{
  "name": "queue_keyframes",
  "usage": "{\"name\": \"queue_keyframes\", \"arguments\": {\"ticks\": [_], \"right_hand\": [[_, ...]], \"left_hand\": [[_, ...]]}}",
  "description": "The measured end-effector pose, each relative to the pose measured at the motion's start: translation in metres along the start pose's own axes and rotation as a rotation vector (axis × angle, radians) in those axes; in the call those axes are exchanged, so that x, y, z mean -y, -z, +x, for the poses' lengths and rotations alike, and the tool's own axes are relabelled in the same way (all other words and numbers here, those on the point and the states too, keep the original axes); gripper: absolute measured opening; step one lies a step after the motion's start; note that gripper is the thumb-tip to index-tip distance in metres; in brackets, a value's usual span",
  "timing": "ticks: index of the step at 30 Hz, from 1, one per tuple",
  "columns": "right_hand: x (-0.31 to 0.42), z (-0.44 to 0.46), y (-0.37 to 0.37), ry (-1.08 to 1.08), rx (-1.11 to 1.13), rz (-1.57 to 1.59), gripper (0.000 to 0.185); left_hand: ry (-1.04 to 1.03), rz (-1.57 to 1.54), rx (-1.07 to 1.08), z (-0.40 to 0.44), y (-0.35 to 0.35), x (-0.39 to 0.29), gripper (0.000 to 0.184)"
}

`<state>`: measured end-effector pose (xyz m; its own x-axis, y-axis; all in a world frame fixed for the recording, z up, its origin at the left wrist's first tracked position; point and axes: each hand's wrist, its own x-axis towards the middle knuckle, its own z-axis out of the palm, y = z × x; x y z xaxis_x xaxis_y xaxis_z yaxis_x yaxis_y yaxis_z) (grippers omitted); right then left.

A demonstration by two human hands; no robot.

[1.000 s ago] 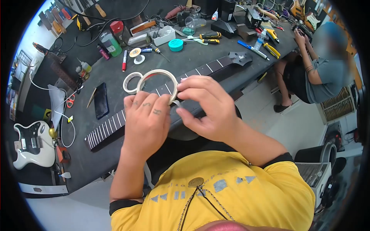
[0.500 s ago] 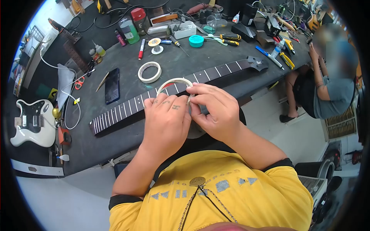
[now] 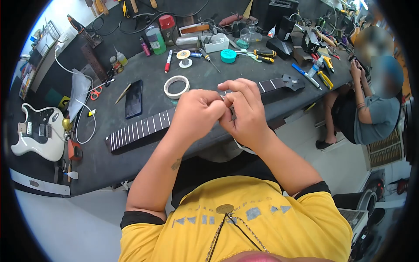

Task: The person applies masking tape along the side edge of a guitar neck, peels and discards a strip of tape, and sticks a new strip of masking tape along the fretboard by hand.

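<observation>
My left hand [image 3: 198, 111] is closed, its curled fingers and thumb meeting the fingertips of my right hand [image 3: 245, 111]. That right hand is pinched too, with its upper fingers bent and slightly apart. Between and below them is a roll of tape, mostly hidden; a pale curved edge of the roll [image 3: 242, 147] shows under my right hand. Exactly how each hand grips it is hidden. Beneath and behind the hands lies a dark guitar neck [image 3: 146, 125], its fretboard lined with frets and its headstock to the right. Another masking tape roll [image 3: 167, 88] lies flat just beyond my left hand.
On the dark workbench [image 3: 144, 168] are a phone [image 3: 134, 99], a solder spool [image 3: 185, 62], a red marker [image 3: 168, 61], a teal tin [image 3: 228, 56] and screwdrivers. A white guitar body [image 3: 48, 142] lies at left. Another person [image 3: 377, 115] sits at right.
My hands have turned and drawn together, the left now a fist. The tape ring that arched above them now shows only as an edge below my right hand. The view has shifted slightly.
</observation>
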<state>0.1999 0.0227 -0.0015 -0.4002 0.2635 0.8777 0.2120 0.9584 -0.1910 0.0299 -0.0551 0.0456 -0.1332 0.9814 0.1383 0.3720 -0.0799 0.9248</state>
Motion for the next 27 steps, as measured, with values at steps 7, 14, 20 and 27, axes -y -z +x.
{"name": "queue_keyframes", "arguments": {"ticks": [7,14,20,27], "right_hand": [[0.006,0.004,0.019,-0.076,0.078,0.079,0.020],[0.002,-0.005,0.010,0.035,0.026,0.063,0.020],[0.017,0.006,0.035,-0.198,-0.013,0.413,0.021],[0.012,0.009,0.048,-0.582,-0.032,0.865,0.021]], "left_hand": [[-0.263,0.218,-0.162,-0.007,-0.018,0.002,0.018],[-0.044,-0.051,-0.135,-0.011,-0.023,0.007,0.020],[-0.047,0.443,-0.424,0.055,0.036,0.072,0.026],[-0.195,0.848,-0.259,0.051,0.038,0.056,0.049]]}}
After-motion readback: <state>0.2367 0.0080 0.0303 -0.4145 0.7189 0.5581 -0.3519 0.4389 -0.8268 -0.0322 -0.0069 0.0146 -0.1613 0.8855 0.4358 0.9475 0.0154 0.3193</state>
